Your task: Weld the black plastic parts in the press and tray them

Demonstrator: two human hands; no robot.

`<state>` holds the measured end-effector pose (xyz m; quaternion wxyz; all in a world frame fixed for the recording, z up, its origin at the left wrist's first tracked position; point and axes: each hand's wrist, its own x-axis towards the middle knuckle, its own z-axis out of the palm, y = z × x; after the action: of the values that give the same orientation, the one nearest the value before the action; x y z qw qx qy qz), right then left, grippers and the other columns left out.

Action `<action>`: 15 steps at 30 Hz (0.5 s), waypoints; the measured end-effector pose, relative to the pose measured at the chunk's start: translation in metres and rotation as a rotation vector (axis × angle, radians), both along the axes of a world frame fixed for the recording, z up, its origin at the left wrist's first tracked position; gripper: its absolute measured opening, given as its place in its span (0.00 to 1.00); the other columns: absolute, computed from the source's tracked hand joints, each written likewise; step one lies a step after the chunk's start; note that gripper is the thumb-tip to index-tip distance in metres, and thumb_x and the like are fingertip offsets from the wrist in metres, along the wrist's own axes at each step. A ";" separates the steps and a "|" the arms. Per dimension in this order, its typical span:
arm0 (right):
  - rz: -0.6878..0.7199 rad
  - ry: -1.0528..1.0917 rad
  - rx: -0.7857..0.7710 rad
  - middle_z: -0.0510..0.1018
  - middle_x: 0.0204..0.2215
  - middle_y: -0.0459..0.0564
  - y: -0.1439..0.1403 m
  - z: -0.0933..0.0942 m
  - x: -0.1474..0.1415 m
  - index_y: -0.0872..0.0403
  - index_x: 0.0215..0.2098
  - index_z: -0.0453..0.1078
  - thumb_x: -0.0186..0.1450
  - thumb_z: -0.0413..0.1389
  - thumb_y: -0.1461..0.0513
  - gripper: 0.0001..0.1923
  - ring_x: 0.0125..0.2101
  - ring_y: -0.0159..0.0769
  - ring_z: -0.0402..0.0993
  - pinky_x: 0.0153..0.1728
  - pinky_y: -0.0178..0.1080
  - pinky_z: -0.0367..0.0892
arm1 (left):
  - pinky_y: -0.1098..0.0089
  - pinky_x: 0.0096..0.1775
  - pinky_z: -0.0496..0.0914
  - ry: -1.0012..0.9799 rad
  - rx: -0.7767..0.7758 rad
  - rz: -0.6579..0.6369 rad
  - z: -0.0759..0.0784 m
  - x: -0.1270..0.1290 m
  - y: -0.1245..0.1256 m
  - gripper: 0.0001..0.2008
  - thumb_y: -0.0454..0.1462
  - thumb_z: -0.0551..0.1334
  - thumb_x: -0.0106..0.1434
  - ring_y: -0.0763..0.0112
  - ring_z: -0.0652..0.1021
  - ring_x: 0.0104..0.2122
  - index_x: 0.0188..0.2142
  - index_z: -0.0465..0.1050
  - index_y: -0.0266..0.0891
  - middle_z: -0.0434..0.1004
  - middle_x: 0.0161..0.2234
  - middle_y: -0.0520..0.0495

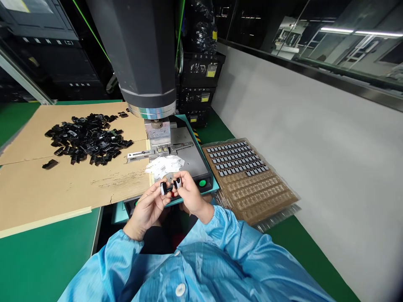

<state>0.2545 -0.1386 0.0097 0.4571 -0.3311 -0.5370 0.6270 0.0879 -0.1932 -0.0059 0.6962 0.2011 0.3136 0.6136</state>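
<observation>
Close in front of my body, my left hand pinches a small black plastic part with a pale face. My right hand grips a similar black-and-pale part right beside it; whether the two are joined I cannot tell. Just beyond my fingers lies a heap of thin white pieces on the machine's base plate. Behind that heap sits a metal fixture with a bar reaching out to either side, under the machine's large dark head.
Many loose black plastic parts are piled on cardboard to the left. At right, a clear plastic tray holds rows of finished-looking grey-and-black parts. A green button is on the base's front. Black crates stand behind.
</observation>
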 end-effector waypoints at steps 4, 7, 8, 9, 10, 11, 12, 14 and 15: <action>-0.057 -0.245 0.176 0.76 0.39 0.45 -0.005 0.012 0.005 0.48 0.49 0.68 0.64 0.58 0.63 0.15 0.35 0.36 0.75 0.40 0.40 0.75 | 0.69 0.41 0.82 0.033 0.001 0.003 0.003 0.001 0.000 0.20 0.41 0.75 0.65 0.67 0.84 0.39 0.56 0.80 0.42 0.82 0.48 0.42; -0.082 -0.310 0.248 0.78 0.38 0.45 -0.009 0.024 0.004 0.49 0.45 0.69 0.66 0.58 0.63 0.09 0.36 0.37 0.77 0.41 0.41 0.75 | 0.69 0.41 0.82 0.043 0.010 -0.011 0.003 0.002 0.000 0.20 0.41 0.75 0.65 0.67 0.84 0.39 0.55 0.81 0.43 0.82 0.45 0.43; -0.087 -0.315 0.263 0.79 0.38 0.45 -0.011 0.027 0.003 0.49 0.44 0.70 0.67 0.58 0.62 0.07 0.36 0.37 0.78 0.42 0.41 0.75 | 0.69 0.41 0.82 0.048 0.016 -0.013 0.002 0.002 0.000 0.20 0.41 0.75 0.65 0.67 0.84 0.38 0.55 0.81 0.43 0.83 0.44 0.43; -0.092 -0.320 0.275 0.80 0.37 0.45 -0.011 0.030 0.002 0.49 0.43 0.70 0.67 0.58 0.62 0.05 0.37 0.37 0.79 0.42 0.41 0.75 | 0.69 0.41 0.82 0.058 0.024 -0.015 0.001 0.002 0.000 0.20 0.41 0.75 0.65 0.67 0.83 0.38 0.55 0.81 0.44 0.83 0.45 0.43; -0.100 -0.327 0.287 0.81 0.37 0.46 -0.012 0.031 0.001 0.49 0.42 0.71 0.68 0.59 0.61 0.04 0.37 0.37 0.79 0.42 0.40 0.75 | 0.68 0.42 0.82 0.074 0.033 -0.018 0.000 0.003 0.000 0.20 0.42 0.75 0.65 0.67 0.83 0.38 0.55 0.81 0.44 0.83 0.45 0.43; -0.110 -0.338 0.297 0.81 0.37 0.46 -0.012 0.032 0.000 0.49 0.42 0.71 0.68 0.59 0.61 0.04 0.37 0.38 0.80 0.42 0.40 0.75 | 0.67 0.42 0.82 0.094 0.041 -0.014 -0.001 0.003 0.000 0.20 0.43 0.75 0.65 0.67 0.83 0.38 0.56 0.81 0.44 0.83 0.45 0.43; -0.121 -0.350 0.304 0.82 0.37 0.46 -0.012 0.032 0.000 0.49 0.41 0.71 0.68 0.60 0.60 0.04 0.37 0.38 0.80 0.41 0.40 0.74 | 0.66 0.43 0.82 0.119 0.049 0.002 -0.003 0.004 0.000 0.21 0.43 0.76 0.65 0.66 0.83 0.39 0.55 0.81 0.45 0.83 0.46 0.43; -0.144 -0.374 0.315 0.83 0.37 0.46 -0.012 0.031 0.000 0.49 0.41 0.72 0.68 0.60 0.61 0.04 0.37 0.38 0.80 0.41 0.39 0.74 | 0.64 0.44 0.82 0.190 0.070 0.068 -0.006 0.006 0.000 0.22 0.45 0.77 0.63 0.64 0.83 0.42 0.55 0.81 0.45 0.82 0.49 0.43; -0.155 -0.385 0.321 0.83 0.37 0.46 -0.011 0.031 0.000 0.49 0.41 0.72 0.68 0.60 0.61 0.03 0.37 0.38 0.80 0.40 0.39 0.74 | 0.64 0.45 0.82 0.241 0.086 0.113 -0.007 0.006 0.000 0.22 0.45 0.78 0.62 0.63 0.83 0.44 0.54 0.81 0.46 0.82 0.50 0.42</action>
<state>0.2549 -0.1498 0.0406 0.4398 -0.4078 -0.6796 0.4224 0.0942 -0.1936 -0.0126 0.6086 0.2849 0.3789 0.6363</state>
